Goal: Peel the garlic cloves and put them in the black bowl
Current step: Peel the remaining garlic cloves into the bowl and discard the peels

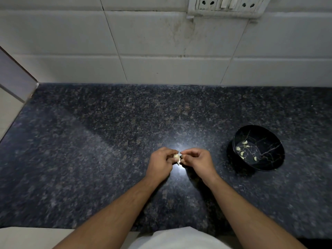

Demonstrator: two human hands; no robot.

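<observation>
Peeling step in hand, I judge. Left hand (160, 161) pinches garlic clove (176, 156); right hand (195, 159) pinches at its skin, both above counter (89, 150). Black bowl (258, 147), well right of hands, holds several peeled cloves (242, 154). Next: strip skin, carry clove right, drop in bowl.
</observation>
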